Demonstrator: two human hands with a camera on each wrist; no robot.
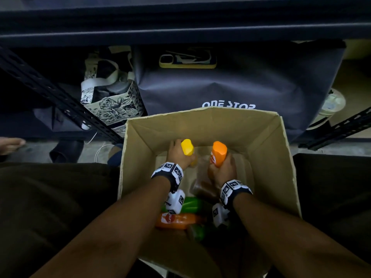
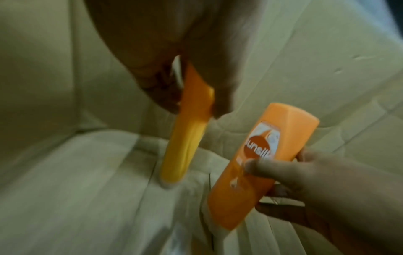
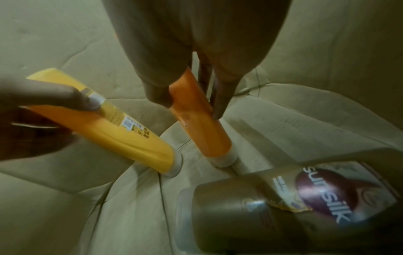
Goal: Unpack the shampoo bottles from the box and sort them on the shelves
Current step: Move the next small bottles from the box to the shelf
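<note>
Open cardboard box (image 1: 267, 141) on the floor, flaps up, below the dark shelf (image 1: 180, 29). Both hands down inside, at the far end. Left hand (image 1: 178, 155) wrapped round a yellow bottle (image 1: 187, 147), fingers and thumb curled about its body; bottle upside down, pale cap pressed to the box bottom. Right hand (image 1: 222, 169) wrapped the same way round an orange bottle (image 1: 219, 152), just right of the yellow one, also cap down on the bottom; the two bottles apart, not touching. More bottles lying flat in the near half of the box: a brown bottle (image 3: 283, 203) beside the right hand, a green bottle (image 1: 191, 204), a second orange one (image 1: 180, 220) nearer still, and another green one (image 1: 197, 231) nearest. Beyond the box, a grey bag (image 1: 241, 85) with a phone (image 1: 187, 61) on top; left of it, a floral bag (image 1: 112, 105).
</note>
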